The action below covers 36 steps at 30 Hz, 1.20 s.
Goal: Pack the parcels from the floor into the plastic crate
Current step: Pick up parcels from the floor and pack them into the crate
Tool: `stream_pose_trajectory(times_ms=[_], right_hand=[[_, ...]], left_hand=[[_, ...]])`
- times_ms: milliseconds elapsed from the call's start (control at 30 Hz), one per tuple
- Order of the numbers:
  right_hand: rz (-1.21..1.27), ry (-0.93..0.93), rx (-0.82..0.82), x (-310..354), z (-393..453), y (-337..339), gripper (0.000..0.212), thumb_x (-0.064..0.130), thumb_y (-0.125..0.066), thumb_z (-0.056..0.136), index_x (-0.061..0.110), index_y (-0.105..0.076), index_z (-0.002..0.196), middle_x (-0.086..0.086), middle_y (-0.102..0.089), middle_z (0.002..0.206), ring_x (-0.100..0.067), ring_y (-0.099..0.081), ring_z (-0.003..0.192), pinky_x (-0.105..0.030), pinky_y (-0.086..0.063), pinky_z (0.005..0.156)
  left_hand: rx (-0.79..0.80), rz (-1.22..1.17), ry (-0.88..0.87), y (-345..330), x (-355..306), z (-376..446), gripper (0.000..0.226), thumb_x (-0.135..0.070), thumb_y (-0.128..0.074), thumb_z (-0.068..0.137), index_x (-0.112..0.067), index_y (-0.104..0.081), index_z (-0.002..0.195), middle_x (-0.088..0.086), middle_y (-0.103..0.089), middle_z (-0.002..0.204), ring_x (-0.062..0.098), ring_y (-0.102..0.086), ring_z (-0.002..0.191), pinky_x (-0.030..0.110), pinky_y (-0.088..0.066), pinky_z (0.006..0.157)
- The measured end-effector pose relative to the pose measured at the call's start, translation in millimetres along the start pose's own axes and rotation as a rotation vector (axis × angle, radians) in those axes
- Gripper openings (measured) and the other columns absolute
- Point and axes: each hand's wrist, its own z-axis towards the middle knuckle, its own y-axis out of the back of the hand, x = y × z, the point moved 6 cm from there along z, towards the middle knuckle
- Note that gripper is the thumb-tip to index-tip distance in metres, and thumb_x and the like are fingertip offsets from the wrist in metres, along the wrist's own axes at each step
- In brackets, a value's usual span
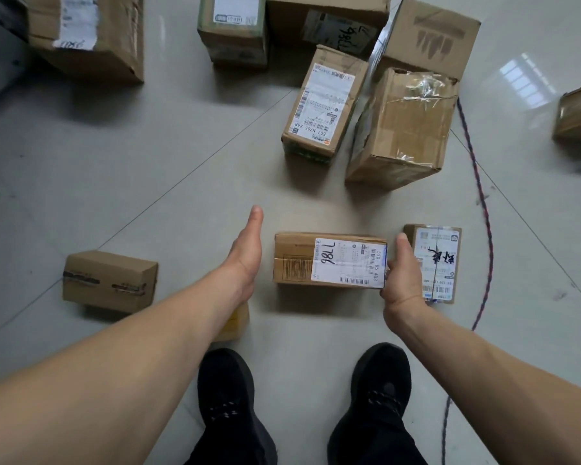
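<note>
A small cardboard parcel (296,260) with a white label marked "98LL" lies on the tiled floor in front of my feet. My right hand (404,280) holds its right end, with the thumb up beside the far corner and the fingers mostly hidden against the box. Just to the left of the parcel, my left hand (247,253) is held flat with straight fingers and does not touch it. The plastic crate is not in view.
Another labelled parcel (440,253) lies right behind my right hand. A small taped box (109,280) sits to the left, and a yellow packet (237,322) shows under my left forearm. Several bigger cartons (399,129) stand further back. A cable (483,213) runs along the right.
</note>
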Motion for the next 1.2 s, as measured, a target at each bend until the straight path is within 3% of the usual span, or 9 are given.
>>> stream_pose_trajectory(times_ms=[100,233,367,500,667,767,900,967,1200], right_hand=[[-0.044,-0.062,0.128,1,2,-16,0.049,0.064,-0.041,0.094,0.02,-0.062,0.093,-0.001,-0.071,0.082,-0.012,-0.067,0.068,-0.028,-0.042,0.067],[-0.154,-0.04,0.116,14,-15,-20,0.057,0.072,-0.045,0.085,0.02,-0.06,0.102,-0.004,-0.073,0.09,-0.016,-0.068,0.075,-0.032,-0.043,0.062],[-0.202,0.074,0.067,46,-53,-18,0.065,0.079,-0.049,0.064,0.026,-0.056,0.1,-0.002,-0.07,0.088,-0.024,-0.07,0.09,-0.049,-0.055,0.091],[-0.208,0.148,0.092,96,-113,-26,0.052,0.076,-0.048,0.074,0.031,-0.055,0.097,-0.004,-0.068,0.089,-0.026,-0.069,0.092,-0.051,-0.054,0.091],[-0.228,0.218,0.26,168,-221,-38,0.045,0.062,-0.058,0.084,0.024,-0.06,0.108,-0.007,-0.071,0.097,-0.024,-0.071,0.089,-0.044,-0.058,0.077],[-0.257,0.272,0.38,205,-295,-41,0.038,0.029,-0.064,0.094,0.015,-0.056,0.128,-0.013,-0.071,0.11,-0.02,-0.073,0.082,-0.028,-0.055,0.061],[-0.348,0.36,0.516,250,-394,-46,0.057,-0.008,-0.06,0.085,0.014,-0.051,0.137,-0.011,-0.068,0.116,-0.017,-0.068,0.086,-0.013,-0.048,0.05],[-0.398,0.403,0.576,269,-436,-51,0.064,-0.018,-0.057,0.079,0.013,-0.054,0.135,-0.011,-0.069,0.114,-0.016,-0.068,0.087,-0.013,-0.048,0.051],[-0.561,0.568,0.762,320,-570,-68,0.061,-0.022,-0.059,0.075,0.024,-0.063,0.114,-0.004,-0.072,0.103,-0.017,-0.072,0.091,-0.021,-0.055,0.06]], left_hand=[[0.12,-0.014,0.051,-18,1,-5,0.073,-0.079,-0.025,0.087,-0.035,-0.037,0.143,-0.013,-0.046,0.141,0.02,-0.042,0.132,0.054,-0.014,0.117],[0.187,-0.021,0.05,-20,3,-16,0.075,-0.085,-0.03,0.08,-0.029,-0.051,0.124,0.0,-0.064,0.126,0.024,-0.058,0.113,0.052,-0.027,0.109],[0.124,-0.013,-0.067,7,-14,-56,0.078,-0.082,-0.044,0.076,-0.021,-0.059,0.122,0.001,-0.069,0.109,0.014,-0.063,0.09,0.033,-0.046,0.08],[0.054,0.017,-0.173,47,-37,-122,0.092,-0.085,-0.066,0.046,-0.023,-0.059,0.114,0.001,-0.07,0.11,0.015,-0.065,0.099,0.04,-0.052,0.09],[0.042,0.105,-0.324,107,-80,-227,0.099,-0.062,-0.086,0.042,-0.028,-0.048,0.127,-0.005,-0.063,0.121,0.012,-0.061,0.11,0.034,-0.049,0.098],[-0.009,0.132,-0.358,149,-95,-284,0.115,-0.062,-0.091,0.03,-0.032,-0.044,0.131,-0.004,-0.063,0.125,0.017,-0.06,0.116,0.044,-0.046,0.104],[-0.123,0.093,-0.411,203,-121,-386,0.1,-0.021,-0.078,0.043,-0.025,-0.04,0.135,0.002,-0.064,0.117,0.023,-0.061,0.11,0.038,-0.051,0.091],[-0.175,0.074,-0.446,227,-127,-433,0.089,-0.007,-0.069,0.047,-0.026,-0.043,0.13,0.003,-0.065,0.11,0.024,-0.062,0.103,0.036,-0.053,0.079],[-0.421,0.021,-0.553,293,-122,-561,0.074,0.013,-0.07,0.065,-0.026,-0.046,0.124,0.0,-0.061,0.114,0.017,-0.059,0.105,0.026,-0.049,0.084]])
